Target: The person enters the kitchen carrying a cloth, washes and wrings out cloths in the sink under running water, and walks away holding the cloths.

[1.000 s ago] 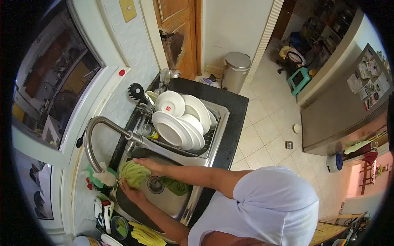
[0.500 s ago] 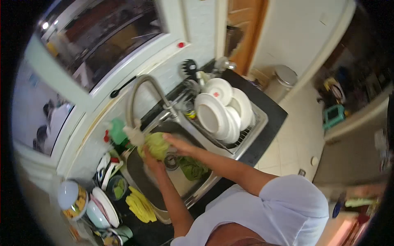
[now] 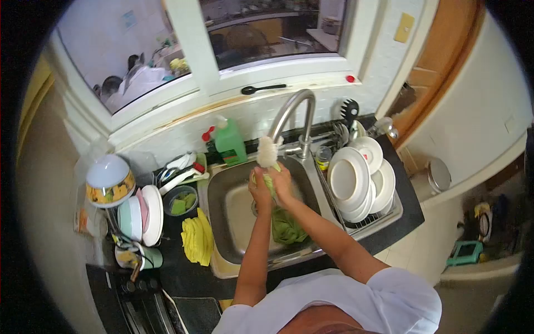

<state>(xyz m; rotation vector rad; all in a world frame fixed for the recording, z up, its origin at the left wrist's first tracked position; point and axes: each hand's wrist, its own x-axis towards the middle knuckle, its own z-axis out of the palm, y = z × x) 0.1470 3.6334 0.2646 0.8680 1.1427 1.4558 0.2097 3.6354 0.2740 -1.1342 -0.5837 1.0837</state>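
- White short-sleeved shirt [image 3: 334,295]: cut off by the lower picture edge; both bare forearms reach from it over the sink's front edge, converging above the basin.
- Dark green crumpled cloth [image 3: 286,228]: lies in the stainless steel sink [image 3: 238,228] near its front edge, partly hidden by the right forearm.
- Bright yellow folded cloth [image 3: 197,239]: on the black counter [image 3: 194,281], just beside the sink's left edge.
- Left hand [image 3: 260,190] and right hand [image 3: 283,183]: held close together over the basin, fingers curled, squeezing a light green cloth [image 3: 269,182] between them. They cover most of it; the left wrist partly hides the round drain [image 3: 254,208].
- White round plates [image 3: 347,178]: overlapping in a wire rack near the counter's right edge.
- Curved metal faucet [image 3: 295,99]: its white-wrapped outlet [image 3: 267,152] stands right over the hands; contact and water flow cannot be told.
- Translucent green bottle [image 3: 230,145]: at the sink's back left corner.
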